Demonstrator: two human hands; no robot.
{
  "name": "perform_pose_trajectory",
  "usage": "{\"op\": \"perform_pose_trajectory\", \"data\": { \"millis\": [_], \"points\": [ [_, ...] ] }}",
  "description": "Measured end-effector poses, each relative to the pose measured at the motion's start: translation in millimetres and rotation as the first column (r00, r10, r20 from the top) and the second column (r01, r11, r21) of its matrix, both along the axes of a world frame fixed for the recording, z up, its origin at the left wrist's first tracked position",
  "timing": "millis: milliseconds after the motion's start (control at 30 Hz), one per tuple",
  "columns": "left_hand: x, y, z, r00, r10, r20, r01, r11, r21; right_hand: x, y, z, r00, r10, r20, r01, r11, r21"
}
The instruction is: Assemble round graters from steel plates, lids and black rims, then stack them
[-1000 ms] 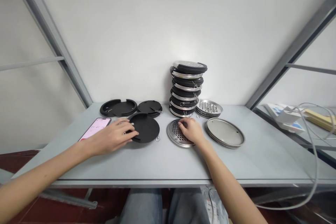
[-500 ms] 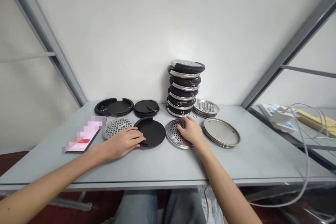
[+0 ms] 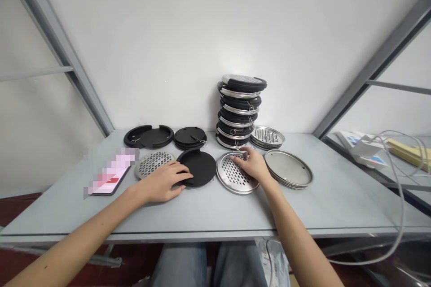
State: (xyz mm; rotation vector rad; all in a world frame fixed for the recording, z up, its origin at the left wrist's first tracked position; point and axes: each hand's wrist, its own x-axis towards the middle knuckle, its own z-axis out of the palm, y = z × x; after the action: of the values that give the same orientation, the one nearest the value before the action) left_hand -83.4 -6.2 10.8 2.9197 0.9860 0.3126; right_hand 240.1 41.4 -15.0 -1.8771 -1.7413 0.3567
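My left hand (image 3: 170, 181) is closed on the left edge of a black round holder (image 3: 200, 168), its thumb near the front. My right hand (image 3: 252, 163) reaches over a round metal grater disc (image 3: 235, 179) with slotted holes. Its thumb lies on top and its fingers curl at the far right rim, so part of that rim is hidden. Left of the holder, a spiky metal grater disc (image 3: 153, 163) lies partly behind my left hand. Plain metal lids or trays (image 3: 288, 168) are piled right of my right hand.
Behind stands a tall stack of black-and-silver round graters (image 3: 239, 114) with wire clips. More grater discs (image 3: 267, 136) lie beside it. Black rings (image 3: 148, 136) and black discs (image 3: 190, 136) sit at the back left. A phone (image 3: 114, 172) lies at left; a white cable (image 3: 397, 215) hangs at right.
The slotted grater disc has shifted slightly toward me and looks brighter. My right fingers have moved a little right. My left thumb stands farther from its fingers. The view has shifted slightly.
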Motion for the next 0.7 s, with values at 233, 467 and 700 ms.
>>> {"op": "perform_pose_trajectory", "data": {
  "millis": [233,467,700],
  "points": [
    [16,9,1.2,0.995,0.096,0.006,-0.095,0.993,-0.071,18,2,11.3,0.935,0.049,-0.351,-0.002,0.991,0.132],
    [34,9,-15.3,0.988,0.123,0.094,-0.12,0.992,-0.038,18,7,12.5,0.674,0.027,-0.738,0.24,0.937,0.254],
    [37,25,5.0,0.988,-0.054,0.143,0.058,0.998,-0.025,-24,9,-4.9,0.637,0.043,-0.769,0.186,0.96,0.208]
  ]
}}
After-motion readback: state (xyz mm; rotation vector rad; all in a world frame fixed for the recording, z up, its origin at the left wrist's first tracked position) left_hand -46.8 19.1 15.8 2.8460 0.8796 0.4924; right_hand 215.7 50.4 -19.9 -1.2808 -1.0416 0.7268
